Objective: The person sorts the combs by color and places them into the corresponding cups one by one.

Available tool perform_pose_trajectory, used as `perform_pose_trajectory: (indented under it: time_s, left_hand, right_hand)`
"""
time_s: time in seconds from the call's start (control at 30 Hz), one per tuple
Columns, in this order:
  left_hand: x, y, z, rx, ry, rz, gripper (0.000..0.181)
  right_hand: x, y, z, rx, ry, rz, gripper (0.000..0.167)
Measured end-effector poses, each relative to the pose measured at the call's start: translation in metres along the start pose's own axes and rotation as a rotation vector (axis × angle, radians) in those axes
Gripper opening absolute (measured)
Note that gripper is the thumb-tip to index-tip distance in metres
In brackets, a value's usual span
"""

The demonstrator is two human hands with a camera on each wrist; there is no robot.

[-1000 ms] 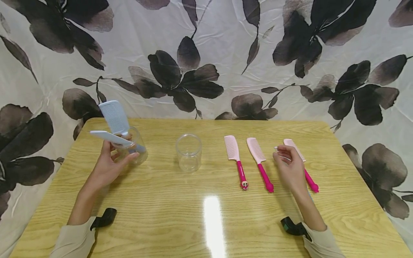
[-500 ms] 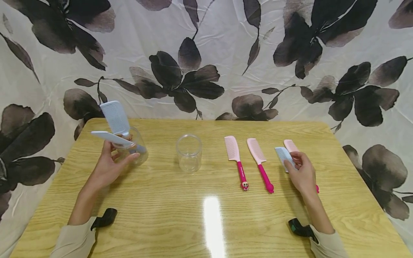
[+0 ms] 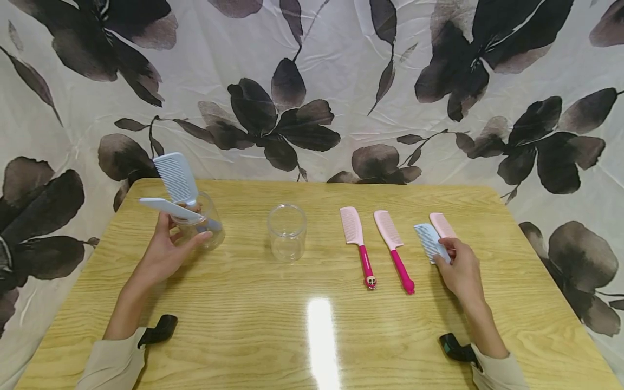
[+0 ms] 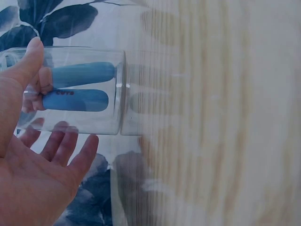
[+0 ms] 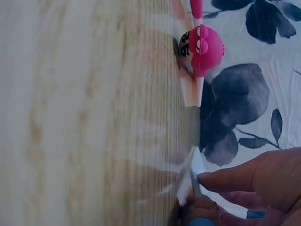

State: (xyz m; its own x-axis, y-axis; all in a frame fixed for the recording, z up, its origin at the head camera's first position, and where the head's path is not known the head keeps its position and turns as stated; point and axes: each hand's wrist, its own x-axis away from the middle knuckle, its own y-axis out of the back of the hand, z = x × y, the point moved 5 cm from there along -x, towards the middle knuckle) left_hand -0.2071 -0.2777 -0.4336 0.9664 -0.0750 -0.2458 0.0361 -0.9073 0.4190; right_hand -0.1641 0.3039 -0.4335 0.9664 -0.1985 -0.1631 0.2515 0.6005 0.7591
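Note:
At the table's left, my left hand grips a clear jar that holds two blue combs, heads sticking out of its top. In the left wrist view, the jar shows two blue handles inside, thumb and fingers on either side. On the right, my right hand pinches a light blue comb near where head meets handle; the right wrist view shows thumb and fingers on it. A pink comb lies just behind, its handle hidden by the hand.
A second clear jar stands mid-table with nothing inside. Two pink combs with magenta handles, one left of the other, lie between that jar and my right hand. A floral cloth hangs behind the table.
My right hand has moved right and slightly down, from above the light blue comb to pinching it. The left hand and its jar have stayed put.

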Motion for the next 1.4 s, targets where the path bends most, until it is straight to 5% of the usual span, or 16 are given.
perform_pose_trajectory:
  time_s: [0.23,0.57,0.9,1.4]
  left_hand:
    - [0.001,-0.001,0.001,0.000,-0.003,-0.001,0.078]
    - [0.002,0.000,0.000,0.000,-0.004,-0.005,0.078]
    - [0.002,-0.001,0.000,-0.006,-0.008,-0.004,0.079]
    - [0.000,-0.001,-0.002,0.005,0.007,-0.003,0.079]
  right_hand:
    - [0.001,0.000,0.002,-0.018,-0.008,0.016,0.045]
    - [-0.001,0.005,0.008,-0.145,-0.041,0.059,0.037]
    - [-0.003,0.014,0.019,-0.051,0.013,0.053,0.035]
    - [-0.004,0.030,0.036,-0.058,0.059,0.069,0.037]
